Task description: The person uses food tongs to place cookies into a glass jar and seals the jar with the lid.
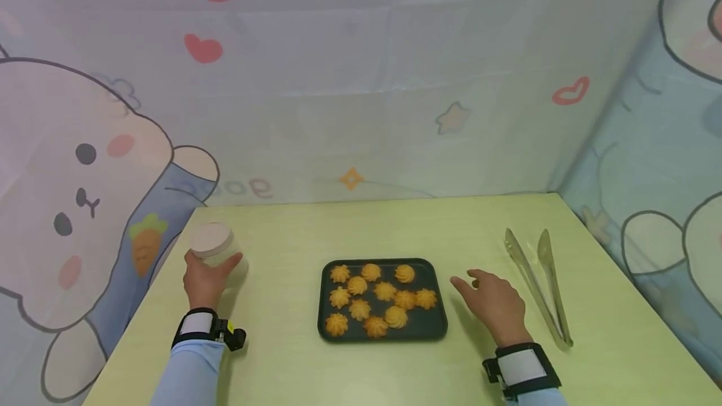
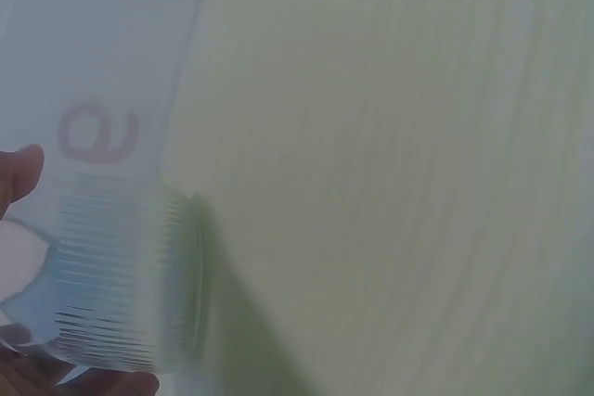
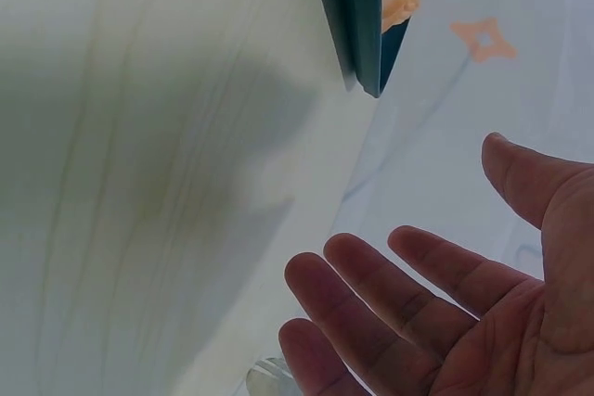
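At the table's far left, a clear ribbed jar (image 2: 116, 275) with a pale lid (image 1: 211, 239) stands upright. My left hand (image 1: 205, 277) is at its near side, thumb spread to the right and fingers to the left. In the left wrist view the thumb (image 2: 20, 173) appears apart from the jar; finger contact is hard to tell. My right hand (image 1: 495, 306) hovers above the table with loosely bent fingers (image 3: 371, 299) and holds nothing. It lies between a dark tray (image 1: 386, 336) of several piped cookies (image 1: 385, 291) and metal tongs (image 1: 538, 293).
The tray sits mid-table on the pale yellow-green tabletop (image 1: 282, 356). The tongs lie with spread arms, tips toward the back. A printed cloth backdrop (image 1: 350, 80) rises behind the table's rear edge and along both sides.
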Demonstrator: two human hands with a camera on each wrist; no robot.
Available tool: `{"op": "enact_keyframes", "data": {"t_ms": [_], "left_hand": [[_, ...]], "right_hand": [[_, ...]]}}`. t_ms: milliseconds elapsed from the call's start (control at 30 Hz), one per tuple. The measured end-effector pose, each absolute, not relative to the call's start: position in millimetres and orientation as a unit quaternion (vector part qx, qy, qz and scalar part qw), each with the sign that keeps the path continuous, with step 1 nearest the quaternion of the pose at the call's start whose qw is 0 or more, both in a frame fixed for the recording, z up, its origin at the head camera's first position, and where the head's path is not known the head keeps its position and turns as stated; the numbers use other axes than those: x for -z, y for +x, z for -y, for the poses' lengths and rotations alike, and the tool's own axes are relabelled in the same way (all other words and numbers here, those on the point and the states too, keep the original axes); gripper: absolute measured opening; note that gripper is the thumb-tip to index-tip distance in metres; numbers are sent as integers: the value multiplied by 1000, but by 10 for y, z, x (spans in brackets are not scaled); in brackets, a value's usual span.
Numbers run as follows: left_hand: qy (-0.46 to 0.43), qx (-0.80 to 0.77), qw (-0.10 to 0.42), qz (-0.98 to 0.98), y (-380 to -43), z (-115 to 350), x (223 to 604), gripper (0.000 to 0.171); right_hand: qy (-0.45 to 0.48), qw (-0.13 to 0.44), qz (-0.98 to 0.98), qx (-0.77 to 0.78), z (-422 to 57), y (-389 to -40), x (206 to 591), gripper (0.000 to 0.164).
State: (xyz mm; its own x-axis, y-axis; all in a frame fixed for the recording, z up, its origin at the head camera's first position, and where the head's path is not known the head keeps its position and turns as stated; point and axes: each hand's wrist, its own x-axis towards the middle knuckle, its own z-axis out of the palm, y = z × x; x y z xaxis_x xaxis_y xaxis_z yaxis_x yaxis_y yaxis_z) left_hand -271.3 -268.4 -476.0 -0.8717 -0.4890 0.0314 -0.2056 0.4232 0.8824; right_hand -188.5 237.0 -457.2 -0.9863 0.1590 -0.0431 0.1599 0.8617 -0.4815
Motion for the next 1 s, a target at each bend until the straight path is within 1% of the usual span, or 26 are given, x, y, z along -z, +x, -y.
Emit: {"op": "enact_keyframes", "data": {"t_ms": [333,500,767,1000], "left_hand": [[155,477,133,855,-2621,2422,4721,101],[109,461,131,871,-2563,2251,4639,100],[24,422,142,895,-2545,1903,4469,97],[-38,383,164,908,-2490,1618,4354,96]], "right_hand": [[80,7,-965,250,-2336,-1892,4585,67],[77,11,-966,248,-2298,-1907,4588,68],[68,10,-966,251,-2258,-1916,4559,66],[67,10,-966,251,-2244,-1893,4538,67]]}}
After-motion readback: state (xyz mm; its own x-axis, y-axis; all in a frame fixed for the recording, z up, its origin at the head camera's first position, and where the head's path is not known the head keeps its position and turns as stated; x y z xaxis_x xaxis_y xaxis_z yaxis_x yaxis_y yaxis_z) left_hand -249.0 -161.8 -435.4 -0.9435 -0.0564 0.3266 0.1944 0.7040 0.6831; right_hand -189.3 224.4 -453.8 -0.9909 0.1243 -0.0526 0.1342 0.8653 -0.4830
